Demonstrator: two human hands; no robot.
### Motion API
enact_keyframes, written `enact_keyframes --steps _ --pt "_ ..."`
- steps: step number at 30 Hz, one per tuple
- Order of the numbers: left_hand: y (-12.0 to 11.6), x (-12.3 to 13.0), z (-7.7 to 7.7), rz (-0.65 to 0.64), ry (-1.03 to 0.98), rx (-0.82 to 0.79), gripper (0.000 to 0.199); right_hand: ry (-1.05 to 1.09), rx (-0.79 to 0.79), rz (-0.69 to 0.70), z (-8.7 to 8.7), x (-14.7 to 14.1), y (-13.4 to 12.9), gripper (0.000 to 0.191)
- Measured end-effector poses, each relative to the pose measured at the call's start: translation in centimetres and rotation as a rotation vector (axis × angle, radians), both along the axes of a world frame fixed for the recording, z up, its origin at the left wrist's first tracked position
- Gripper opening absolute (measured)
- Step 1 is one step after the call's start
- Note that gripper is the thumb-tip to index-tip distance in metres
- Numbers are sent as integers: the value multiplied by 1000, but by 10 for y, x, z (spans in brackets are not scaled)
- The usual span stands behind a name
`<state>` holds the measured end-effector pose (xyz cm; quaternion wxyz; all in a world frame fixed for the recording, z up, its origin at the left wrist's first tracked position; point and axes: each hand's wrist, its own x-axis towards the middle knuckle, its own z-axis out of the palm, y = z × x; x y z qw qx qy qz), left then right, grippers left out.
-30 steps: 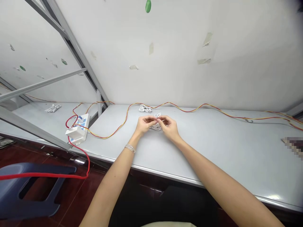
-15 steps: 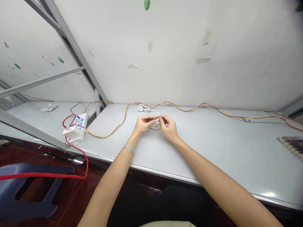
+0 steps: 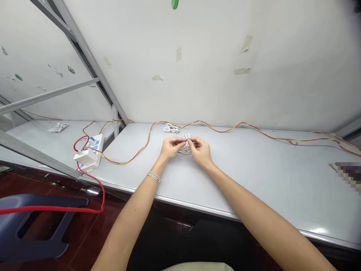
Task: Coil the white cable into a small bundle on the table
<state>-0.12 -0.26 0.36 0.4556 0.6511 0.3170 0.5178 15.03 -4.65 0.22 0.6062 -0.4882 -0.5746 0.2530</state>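
Observation:
A coiled white cable lies on the grey table, partly covered by my fingers. My left hand is closed in a pinch at the middle of the coil, coming from the left. From the other side my right hand pinches the same spot, its thumb and forefinger almost touching the left fingertips. Whether a small tie sits between the fingertips is too fine to see. Just behind the hands rests a second white cable bundle, bound with a dark tie round its middle.
Red and yellow wires run along the table's back edge to a white power strip with a plugged-in adapter. Another white cable bundle lies far left. A metal frame stands left; a blue stool is below. A blurred object lies at right.
The hands stay at the coil, pinching the same spot. My right fingertips have shifted very slightly left. The view has tilted a little.

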Motion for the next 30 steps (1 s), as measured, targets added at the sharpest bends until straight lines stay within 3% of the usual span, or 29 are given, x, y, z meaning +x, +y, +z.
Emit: enact_keyframes --steps 12,20,25,30 --pt "0 1 -1 6 -7 -25 27 42 -87 42 0 2 3 26" --pt "-1 0 2 -12 -49 -127 39 188 -180 185 0 6 7 35" --pt "-3 -2 6 -59 -77 -210 46 150 -154 238 2 13 10 36" --pt "-4 -2 7 -74 -84 -245 45 74 -105 187 3 16 11 35"
